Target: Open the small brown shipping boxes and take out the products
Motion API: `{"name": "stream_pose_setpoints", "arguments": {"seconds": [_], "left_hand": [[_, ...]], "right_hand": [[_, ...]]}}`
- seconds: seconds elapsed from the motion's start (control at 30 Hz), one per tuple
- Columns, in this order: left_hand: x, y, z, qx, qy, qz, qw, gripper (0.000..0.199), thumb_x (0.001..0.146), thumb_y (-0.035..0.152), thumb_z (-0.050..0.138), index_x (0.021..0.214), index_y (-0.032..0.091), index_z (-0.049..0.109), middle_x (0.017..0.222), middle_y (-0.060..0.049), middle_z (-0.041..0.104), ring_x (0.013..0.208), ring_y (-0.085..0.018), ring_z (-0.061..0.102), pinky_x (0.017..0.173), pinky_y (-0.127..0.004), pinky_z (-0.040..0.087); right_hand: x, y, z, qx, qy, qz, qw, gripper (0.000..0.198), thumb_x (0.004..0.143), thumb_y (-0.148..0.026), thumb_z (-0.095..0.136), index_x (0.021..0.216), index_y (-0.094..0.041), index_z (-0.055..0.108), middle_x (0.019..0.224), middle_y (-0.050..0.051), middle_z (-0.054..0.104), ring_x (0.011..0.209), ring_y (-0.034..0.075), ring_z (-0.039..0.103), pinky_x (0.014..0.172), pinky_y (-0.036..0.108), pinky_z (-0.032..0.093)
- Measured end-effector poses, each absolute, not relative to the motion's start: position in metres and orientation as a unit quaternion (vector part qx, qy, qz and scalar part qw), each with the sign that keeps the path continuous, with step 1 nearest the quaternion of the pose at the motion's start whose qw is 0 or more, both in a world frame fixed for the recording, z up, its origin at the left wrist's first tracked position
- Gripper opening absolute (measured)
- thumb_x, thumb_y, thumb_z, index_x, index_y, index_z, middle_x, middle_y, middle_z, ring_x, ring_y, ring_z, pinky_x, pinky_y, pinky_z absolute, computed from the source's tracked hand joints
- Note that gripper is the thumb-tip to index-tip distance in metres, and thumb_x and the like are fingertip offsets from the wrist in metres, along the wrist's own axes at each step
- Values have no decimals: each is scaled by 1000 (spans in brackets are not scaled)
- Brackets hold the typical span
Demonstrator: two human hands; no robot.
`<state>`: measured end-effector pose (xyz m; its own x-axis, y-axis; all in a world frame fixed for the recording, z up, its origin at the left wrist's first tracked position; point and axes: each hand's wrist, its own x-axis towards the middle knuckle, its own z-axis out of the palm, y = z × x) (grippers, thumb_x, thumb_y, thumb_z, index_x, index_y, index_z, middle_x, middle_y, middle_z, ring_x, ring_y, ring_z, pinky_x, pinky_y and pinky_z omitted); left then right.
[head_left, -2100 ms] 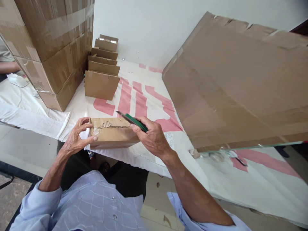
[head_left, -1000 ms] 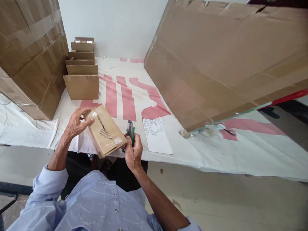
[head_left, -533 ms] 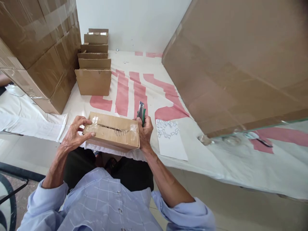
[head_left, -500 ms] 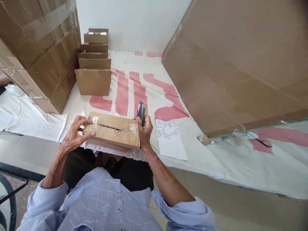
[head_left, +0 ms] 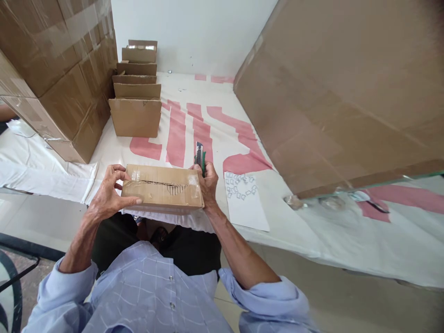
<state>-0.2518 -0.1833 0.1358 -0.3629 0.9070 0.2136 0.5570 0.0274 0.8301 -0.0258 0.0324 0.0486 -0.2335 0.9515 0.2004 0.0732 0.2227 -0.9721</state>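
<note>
A small cardboard box (head_left: 159, 189) with clear tape at both ends lies at the table's front edge. Its top has a ragged slit along the middle, with torn corrugation showing toward the right. My left hand (head_left: 111, 192) grips the box's left end, thumb along the near top edge and fingers at the far corner. Against the right end rests my right hand (head_left: 209, 185), closed around a utility knife (head_left: 200, 157) with a green and dark handle that points away from me. The fingers on the box's right side are partly hidden.
Several open cardboard boxes (head_left: 136, 115) stand in a row behind. Taped cartons (head_left: 65, 92) are stacked at left; a large carton (head_left: 347, 101) leans in from the right. A paper with drawn shapes (head_left: 246, 208) lies on the white tablecloth (head_left: 294, 240). Part of another person's arm (head_left: 6, 112) shows far left.
The box has turned slightly and its right end has shifted a little to the right. My left fingers have shifted on its end, and the knife has moved slightly left.
</note>
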Motion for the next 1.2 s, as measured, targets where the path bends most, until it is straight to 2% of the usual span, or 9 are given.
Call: {"name": "stream_pose_setpoints", "arguments": {"seconds": [0.23,0.37,0.43,0.63,0.8,0.97,1.07,1.2], "left_hand": [[-250,-185,131,535,676,468,192,52,70,56,99,83,21,62,165,-15,52,146,-40,56,103,-53,64],[-253,-186,129,544,679,458,186,46,74,59,96,89,23,72,167,-14,54,153,-41,54,124,-66,49],[-254,-187,130,549,680,449,185,44,76,60,95,90,23,76,167,-14,55,156,-43,52,129,-70,42],[-252,-191,131,536,679,463,193,47,76,70,92,95,27,86,167,-12,57,156,-44,52,130,-71,42],[-248,-197,129,532,690,460,171,45,82,68,89,105,29,87,169,-11,56,155,-42,55,129,-68,46],[-243,-197,130,535,715,433,122,36,85,60,87,88,24,84,168,-11,57,153,-41,57,130,-66,46],[-241,-196,132,544,727,407,97,33,90,56,83,80,24,81,170,-8,55,153,-39,57,131,-65,46],[-238,-198,133,551,735,387,79,29,96,57,77,96,29,84,173,-4,51,153,-40,58,128,-64,50]], "right_hand": [[-31,37,49,-407,-636,474,453,39,93,-65,59,91,-28,48,81,-3,57,72,18,52,66,30,46],[-33,40,48,-413,-642,463,451,37,93,-63,59,90,-28,49,78,-4,54,72,18,51,67,30,46],[-34,41,47,-412,-648,452,454,37,93,-63,58,90,-28,50,77,-5,53,72,18,50,67,31,45],[-34,43,49,-402,-664,443,449,39,93,-66,57,88,-28,49,78,-5,51,72,18,49,67,31,44],[-31,43,56,-398,-671,443,440,37,93,-63,58,88,-27,51,77,-4,50,73,18,47,67,31,43],[-29,38,65,-383,-679,433,453,42,93,-67,59,89,-26,51,78,-3,52,75,19,50,68,31,45],[-28,37,69,-385,-673,436,457,40,92,-64,61,86,-26,51,77,-3,54,75,18,51,69,31,46],[-24,37,72,-393,-656,462,449,33,92,-57,62,87,-26,54,76,-4,53,72,16,49,65,29,44]]}}
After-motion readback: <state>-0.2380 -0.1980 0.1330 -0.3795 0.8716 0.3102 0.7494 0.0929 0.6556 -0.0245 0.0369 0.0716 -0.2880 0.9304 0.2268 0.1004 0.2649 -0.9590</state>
